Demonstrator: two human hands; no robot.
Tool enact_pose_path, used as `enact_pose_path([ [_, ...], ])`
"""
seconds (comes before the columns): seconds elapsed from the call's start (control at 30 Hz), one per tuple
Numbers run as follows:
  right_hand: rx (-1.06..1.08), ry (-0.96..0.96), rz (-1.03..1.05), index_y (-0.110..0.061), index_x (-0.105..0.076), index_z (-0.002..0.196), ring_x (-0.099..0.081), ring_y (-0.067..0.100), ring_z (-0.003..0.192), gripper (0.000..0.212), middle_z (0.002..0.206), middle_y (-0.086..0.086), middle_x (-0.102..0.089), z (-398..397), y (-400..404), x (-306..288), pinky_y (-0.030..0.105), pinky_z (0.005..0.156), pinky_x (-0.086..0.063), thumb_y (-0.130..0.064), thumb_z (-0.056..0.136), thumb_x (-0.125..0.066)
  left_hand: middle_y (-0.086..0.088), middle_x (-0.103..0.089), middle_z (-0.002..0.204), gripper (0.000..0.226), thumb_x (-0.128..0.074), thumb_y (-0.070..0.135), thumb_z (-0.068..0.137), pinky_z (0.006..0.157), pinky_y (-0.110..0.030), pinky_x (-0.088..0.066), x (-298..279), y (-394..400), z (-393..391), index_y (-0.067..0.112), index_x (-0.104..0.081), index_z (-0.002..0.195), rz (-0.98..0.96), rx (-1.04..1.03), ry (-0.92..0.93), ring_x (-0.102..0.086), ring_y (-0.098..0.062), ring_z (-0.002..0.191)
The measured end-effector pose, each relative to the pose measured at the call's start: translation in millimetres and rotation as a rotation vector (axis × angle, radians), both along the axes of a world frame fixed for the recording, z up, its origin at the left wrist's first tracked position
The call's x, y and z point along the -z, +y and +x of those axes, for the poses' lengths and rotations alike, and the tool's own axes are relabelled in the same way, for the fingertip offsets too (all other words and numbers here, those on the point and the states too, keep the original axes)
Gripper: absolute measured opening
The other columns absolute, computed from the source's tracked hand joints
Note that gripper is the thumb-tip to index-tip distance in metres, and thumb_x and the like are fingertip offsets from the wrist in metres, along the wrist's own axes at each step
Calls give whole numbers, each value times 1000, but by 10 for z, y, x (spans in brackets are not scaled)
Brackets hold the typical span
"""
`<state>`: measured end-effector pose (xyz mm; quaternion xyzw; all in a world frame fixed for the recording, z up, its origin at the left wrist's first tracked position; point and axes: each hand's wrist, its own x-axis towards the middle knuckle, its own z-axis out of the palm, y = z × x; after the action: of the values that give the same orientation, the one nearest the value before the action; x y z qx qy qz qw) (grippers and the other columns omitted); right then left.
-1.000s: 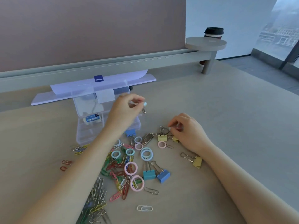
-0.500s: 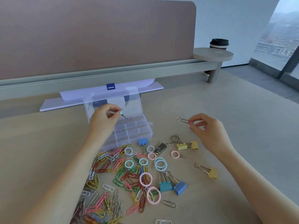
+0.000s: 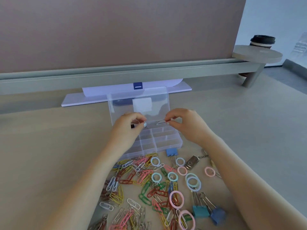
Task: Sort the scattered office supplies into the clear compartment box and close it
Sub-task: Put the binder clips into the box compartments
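The clear compartment box stands open on the desk, its lid tilted up at the back. Both hands hover over its rear compartments. My left hand pinches a small pale-blue-headed pin. My right hand pinches a small binder clip by its body, the wire handles pointing left. In front of the box lie scattered coloured paper clips, pastel rings, blue binder clips and a metal USB stick.
A white-and-blue flat object lies behind the box against the grey rail of the brown divider. A round side shelf with a lidded coffee cup is at the far right. Another blue binder clip lies by the box's front corner.
My right hand lifted a binder clip from the pile and carried it left over the box. My left hand stayed over the box with the pin. The camera tilted downward.
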<state>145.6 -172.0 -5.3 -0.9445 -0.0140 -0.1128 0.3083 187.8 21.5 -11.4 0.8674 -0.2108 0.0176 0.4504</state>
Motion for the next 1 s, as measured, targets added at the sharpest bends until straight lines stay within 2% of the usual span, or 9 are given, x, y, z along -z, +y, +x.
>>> enact_pose_path([
  [0.07, -21, 14, -3, -18, -69, 89, -58, 13, 93, 14, 103, -3, -68, 52, -8, 29, 37, 86, -49, -12, 84, -58, 8, -58, 98, 12, -56, 17, 85, 78, -23, -37, 9, 39, 10, 25, -62, 92, 97, -1, -49, -54, -9, 92],
  [0.17, -38, 15, 7, -18, -70, 90, -59, 11, 91, 14, 103, -4, -69, 78, -56, 27, 34, 85, -49, -12, 84, -59, 9, -56, 95, 12, -56, 18, 85, 68, -21, -35, -1, 75, 36, 22, -63, 94, 299, 18, -195, -51, -11, 85],
  [0.23, -55, 29, 6, -19, -70, 90, -59, 10, 90, 14, 104, -4, -69, 74, -97, 23, 31, 84, -48, -14, 85, -58, 8, -57, 94, 10, -57, 19, 85, 69, -25, -36, -3, 72, 38, 22, -65, 91, 345, 43, -226, -51, -12, 81],
  [0.37, -74, 64, 4, -22, -71, 93, -58, 7, 94, 16, 112, -10, -65, 50, -156, 36, 19, 78, -44, -16, 87, -58, 8, -59, 96, 12, -56, 20, 85, 86, -35, -38, 3, 82, 56, 20, -69, 85, 385, 76, -236, -54, -17, 87],
  [0.43, -94, 90, -39, -23, -71, 96, -55, 7, 104, 18, 120, -12, -61, 47, -165, 52, 20, 82, -41, -20, 88, -56, 6, -59, 100, 16, -54, 19, 86, 87, -35, -36, 2, 93, 63, 17, -70, 85, 414, 81, -247, -54, -18, 88],
  [0.5, -102, 113, -91, -23, -71, 100, -51, 9, 111, 21, 127, -13, -55, 39, -164, 72, 26, 88, -40, -23, 90, -52, 7, -58, 102, 19, -52, 20, 88, 86, -33, -33, 3, 101, 66, 17, -70, 86, 445, 83, -256, -51, -16, 86],
  [0.73, -76, 163, -103, -24, -66, 110, -49, 12, 115, 26, 135, -13, -48, -46, -130, 61, 29, 92, -40, -25, 92, -48, 7, -56, 106, 19, -51, 24, 88, 82, -30, -35, -32, 114, 50, 17, -69, 89, 507, 105, -240, -50, -14, 88],
  [0.87, -25, 124, -34, -25, -68, 103, -54, 12, 108, 22, 130, -11, -52, -213, -176, -18, 32, 93, -42, -21, 90, -50, 5, -57, 104, 16, -51, 22, 87, 79, -31, -41, -128, 115, 2, 21, -66, 94, 503, 144, -208, -54, -15, 89],
  [1.0, 78, 8, 7, -26, -70, 91, -58, 9, 98, 20, 111, -14, -57, -533, -355, -57, 31, 89, -44, -15, 87, -53, 4, -55, 99, 16, -52, 19, 87, 74, -28, -36, -284, -93, -241, 22, -64, 97, 446, 237, -240, -49, -12, 87],
])
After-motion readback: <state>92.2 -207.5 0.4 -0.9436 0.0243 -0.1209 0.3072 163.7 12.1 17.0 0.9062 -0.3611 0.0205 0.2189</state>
